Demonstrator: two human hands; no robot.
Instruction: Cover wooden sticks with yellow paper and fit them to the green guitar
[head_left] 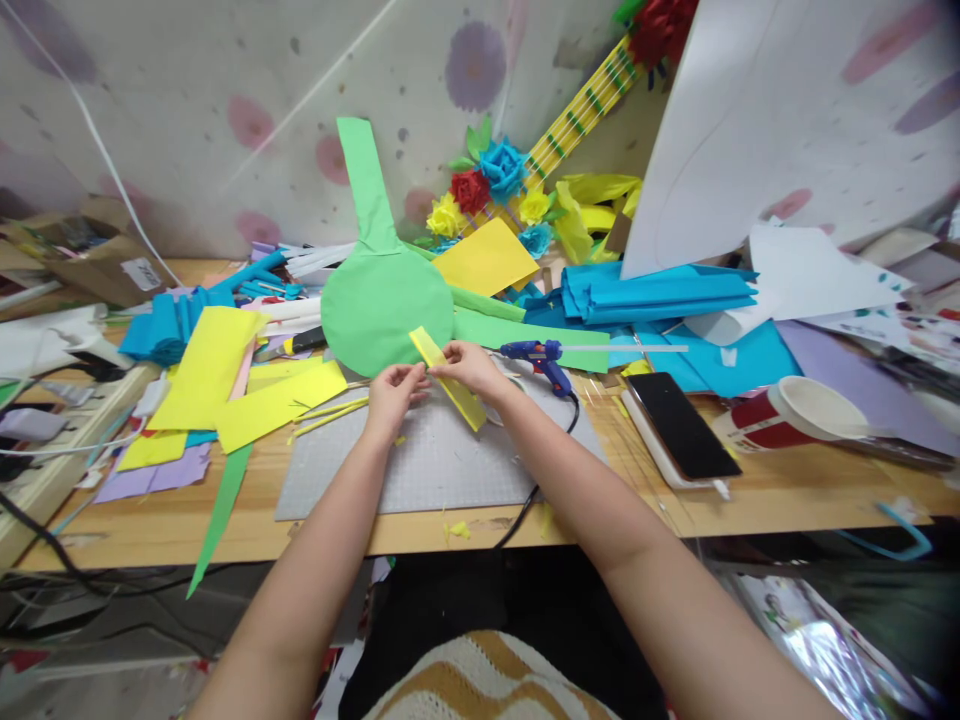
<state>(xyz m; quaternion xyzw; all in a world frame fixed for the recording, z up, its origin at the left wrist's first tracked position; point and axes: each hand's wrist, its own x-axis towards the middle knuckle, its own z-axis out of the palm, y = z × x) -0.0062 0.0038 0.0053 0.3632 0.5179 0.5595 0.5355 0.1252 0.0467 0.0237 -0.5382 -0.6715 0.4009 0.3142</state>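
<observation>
A narrow yellow paper strip [459, 398] slants across the grey cutting mat [330, 480], pinched near its middle by my right hand [472, 368]. Close beside it, my left hand [396, 398] has thumb and forefinger pressed together at the strip's left edge; what they grip is too small to make out. Behind both hands lies a round green paper piece [386, 305] with a long green strip joined at its top. A blue glue gun [538, 360] with a clear glue stick rests right of my right hand. Thin rolled yellow paper stems [330, 412] lie left of my left hand.
Yellow paper sheets [199, 370] and a power strip [82, 470] are at left. To the right lie folded blue crepe paper [660, 292], a phone [681, 425] and a paper cup [795, 412]. Paper roses [501, 168] and a yellow guitar-like neck [581, 110] stand behind.
</observation>
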